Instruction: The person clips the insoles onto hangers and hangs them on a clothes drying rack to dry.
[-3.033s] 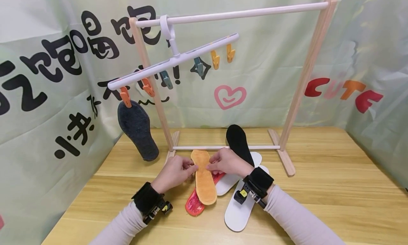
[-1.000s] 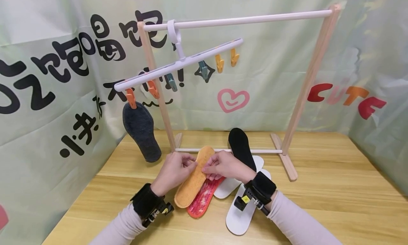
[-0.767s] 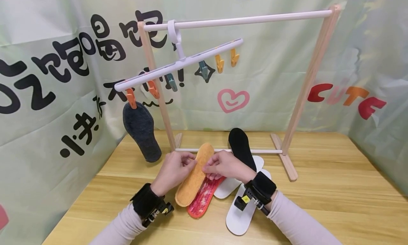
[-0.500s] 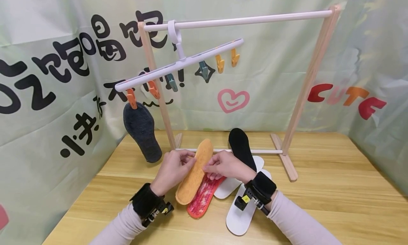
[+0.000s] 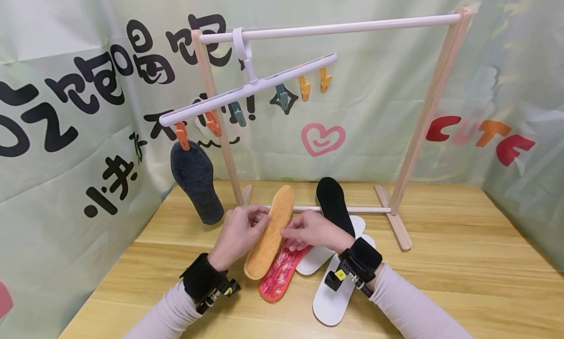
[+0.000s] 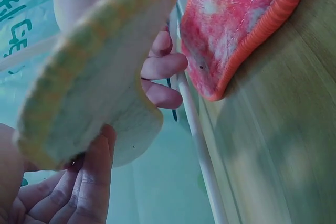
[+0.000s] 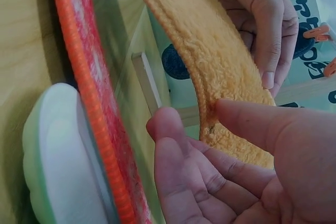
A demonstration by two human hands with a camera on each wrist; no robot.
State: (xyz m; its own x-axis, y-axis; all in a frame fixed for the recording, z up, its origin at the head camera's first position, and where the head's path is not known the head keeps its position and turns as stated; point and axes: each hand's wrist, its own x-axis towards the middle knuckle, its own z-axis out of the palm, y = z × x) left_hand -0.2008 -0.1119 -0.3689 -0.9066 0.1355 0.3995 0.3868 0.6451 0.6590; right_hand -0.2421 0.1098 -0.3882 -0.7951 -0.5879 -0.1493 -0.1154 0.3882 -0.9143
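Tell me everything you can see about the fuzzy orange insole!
The orange insole is long and foot-shaped, narrowing in the middle. One face looks like fluffy fleece; the other is pale and smoother, and the rim looks stitched. It is held tilted above the table, apart from the red insole. The left hand and right hand pinch it at opposite edges, thumbs on the fluffy side.

Setup: rack on wood table, printed cloth behind.
We've got a wooden table (image 5: 467, 260) with pale straight grain; on it a frame stand (image 5: 426, 113), two light-wood uprights on flat feet, joined by a white top rod (image 5: 352, 27) and a thinner low rod (image 5: 361, 210). Behind, we see a pale green cloth (image 5: 379, 148): black Chinese lettering (image 5: 118, 174) left, pink smiling heart (image 5: 322, 144) between the uprights, multicolour "CUTE" print (image 5: 490, 132) right.
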